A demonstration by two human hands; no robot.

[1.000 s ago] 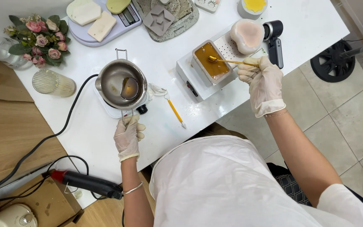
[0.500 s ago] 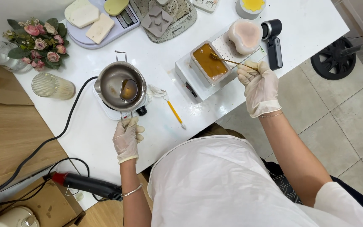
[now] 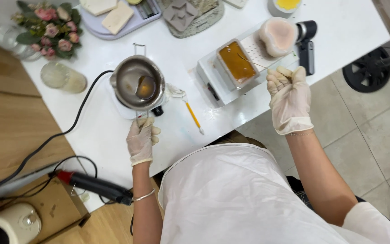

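My left hand (image 3: 141,138), in a pale glove, grips the wire handle of a steel melting pot (image 3: 138,82) that sits on a small white hot plate (image 3: 123,110). The pot holds a little amber liquid. My right hand (image 3: 290,97), also gloved, pinches the end of a thin golden spoon (image 3: 252,62) whose bowl dips into a rectangular mould (image 3: 237,62) full of amber liquid. The mould rests on a white perforated block (image 3: 222,88).
An orange-handled tool (image 3: 194,116) lies on the white table (image 3: 100,135) between pot and block. A pink heart-shaped mould (image 3: 277,37), a black device (image 3: 307,43), a scale with soap pieces (image 3: 118,18), flowers (image 3: 49,28), a ribbed glass (image 3: 63,77) and a heat gun (image 3: 96,186) stand around.
The view has shifted right and down. My right hand has drawn back a little from the mould, spoon still in it. My left hand stays on the pot handle.
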